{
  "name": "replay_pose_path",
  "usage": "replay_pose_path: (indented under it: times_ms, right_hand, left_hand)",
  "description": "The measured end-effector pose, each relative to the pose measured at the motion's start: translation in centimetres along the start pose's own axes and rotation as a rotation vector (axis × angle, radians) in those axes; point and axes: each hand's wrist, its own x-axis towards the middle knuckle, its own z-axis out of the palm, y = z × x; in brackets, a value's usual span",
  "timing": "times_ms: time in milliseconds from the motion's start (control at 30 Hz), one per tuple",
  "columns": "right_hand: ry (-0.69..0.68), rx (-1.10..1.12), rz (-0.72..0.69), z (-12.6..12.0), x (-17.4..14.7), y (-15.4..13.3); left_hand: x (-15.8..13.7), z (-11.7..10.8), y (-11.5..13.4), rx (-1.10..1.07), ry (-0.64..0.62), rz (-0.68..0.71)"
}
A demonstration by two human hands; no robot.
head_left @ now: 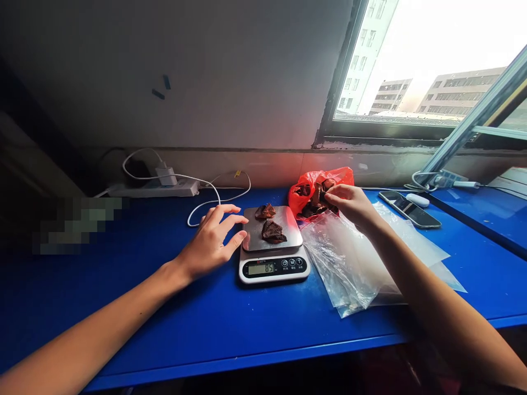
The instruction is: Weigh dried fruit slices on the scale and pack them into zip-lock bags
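Observation:
A white kitchen scale [274, 269] with a steel plate stands on the blue table, and its display seems to read 85. Two dark brown, curled dried pieces that look like dried peel [273, 231] lie on the plate. My left hand [214, 236] is at the scale's left edge, fingers spread and holding nothing. Behind the scale, to the right, a red plastic bag [342, 176] lies open with more dried pieces [315, 206] inside. My right hand [353, 206] reaches into the bag's mouth, its fingertips pinched on a dried piece, partly hidden.
Clear plastic bags [349, 263] lie flat beneath my right forearm. A phone [411, 210] and a white rounded case [417, 199] rest at the right. Along the wall run a power strip [164, 188], a white charger [166, 176] and loose cables. A window is above.

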Motion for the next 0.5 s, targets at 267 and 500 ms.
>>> replay_pose_path:
  times_ms: [267,500]
  right_hand:
    - [0.176,-0.121,0.044,0.4,0.5,1.6]
    - [0.244,-0.38,-0.105,0.5,0.7,1.8]
  left_hand:
    - [-0.1,0.1,0.0,-0.03,-0.028,-0.012]
    - [-0.1,0.0,0.1,-0.066,-0.048,-0.013]
